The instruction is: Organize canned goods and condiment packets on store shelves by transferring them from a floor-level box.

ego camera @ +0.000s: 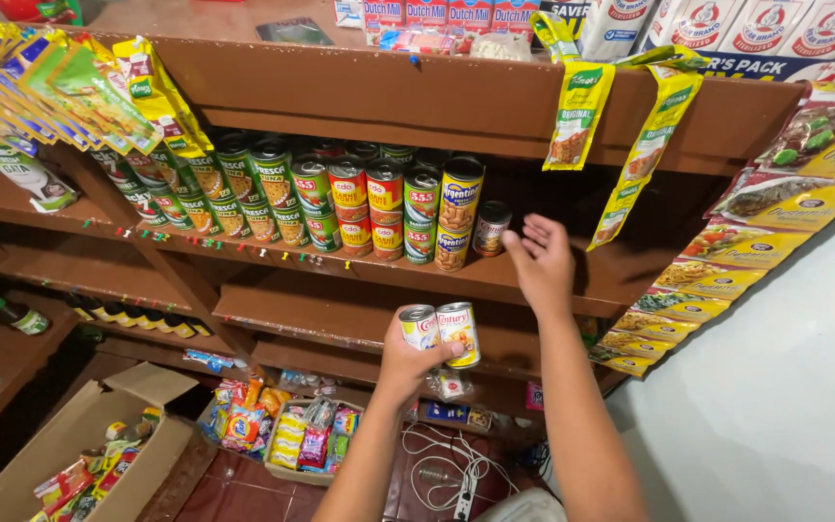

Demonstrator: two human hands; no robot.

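Cardboard box: open on the floor at lower left, packets inside.
Canned rows: stacked two high along the brown wooden shelf.
Left hand: fingers clenched round two small cans, held side by side below that shelf.
Small dark can: last in the row.
Right hand: fingers released, empty, just beside that can.
Step in hand: shelving, it appears; next calls for a can placed in the bare stretch.
Room: sachet strips hang at right beside a pale wall.

Yellow-labelled can, white-red can; brown shelf; yellow sachet strips.
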